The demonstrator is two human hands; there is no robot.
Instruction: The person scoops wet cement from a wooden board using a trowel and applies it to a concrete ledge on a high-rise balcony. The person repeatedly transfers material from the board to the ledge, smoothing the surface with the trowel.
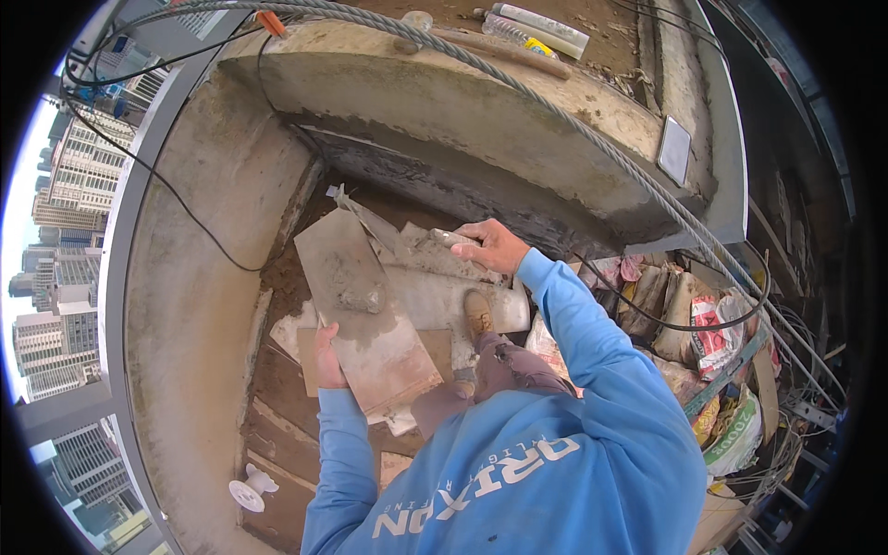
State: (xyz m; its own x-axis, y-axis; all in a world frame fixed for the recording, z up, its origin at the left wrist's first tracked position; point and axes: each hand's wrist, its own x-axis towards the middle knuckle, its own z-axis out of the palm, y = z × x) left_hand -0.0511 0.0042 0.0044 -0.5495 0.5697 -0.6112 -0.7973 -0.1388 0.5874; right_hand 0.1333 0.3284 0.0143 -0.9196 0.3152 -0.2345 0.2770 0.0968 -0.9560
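Note:
My left hand (329, 356) grips the left edge of a stained, flat rectangular board (398, 356), with a grey mound of mortar (361, 291) on it. My right hand (492, 246) is closed round the dirty handle of a trowel (451, 239); its grey blade (375, 222) reaches left over the board's upper part. Under these lie a pale, crumpled sheet (490, 301) and brown cardboard (435, 342). My boot (481, 314) stands on the pale sheet, right of the board.
Concrete walls (194, 277) bound the pit. On the ledge (610, 111) lie a phone (674, 150), tubes (541, 28) and a pipe (490, 51). A steel cable (573, 120) crosses above. Sacks (717, 338) pile at right, a white spool (252, 486) lower left, high-rise buildings beyond the left parapet.

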